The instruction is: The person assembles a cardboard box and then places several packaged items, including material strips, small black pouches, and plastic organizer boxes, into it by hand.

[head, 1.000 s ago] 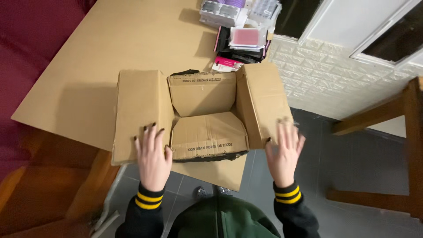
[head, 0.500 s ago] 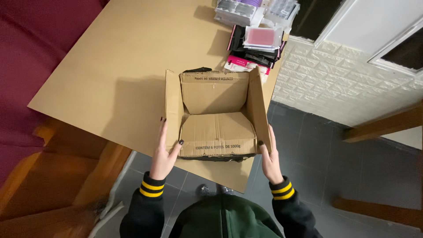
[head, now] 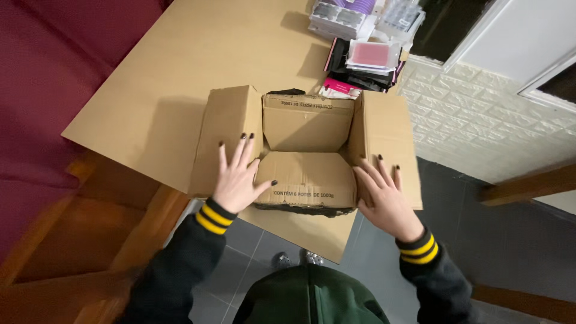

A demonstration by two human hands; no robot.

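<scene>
One open cardboard box (head: 306, 156) stands on the tan table (head: 180, 78), at the near edge, close to the near right corner, and its front overhangs that edge slightly. Four flaps can be counted on it. The left side flap (head: 225, 135) and the right side flap (head: 389, 144) are spread outward and lie nearly flat. The far flap (head: 307, 123) stands up. The near flap (head: 305, 179) is folded down into the opening and carries a line of dark print along its front.

The left hand (head: 239, 177) lies palm down on the left side flap, its fingers straight and spread apart, the thumb reaching across onto the near flap. The right hand (head: 384, 195) lies palm down on the right side flap, fingers likewise straight and fanned out; it grips nothing. Both hands have dark-painted nails, and each wrist wears a black sleeve cuff with two yellow stripes.

At the far right corner of the table, well apart from the hands and just behind the box, sits one stack of flat packets (head: 360, 57) in black, pink and clear wrappers, with grey moulded trays at the very back; their number cannot be counted. A white textured wall panel (head: 474, 126) runs beside the table's right edge, above a dark tiled floor (head: 498, 240).
</scene>
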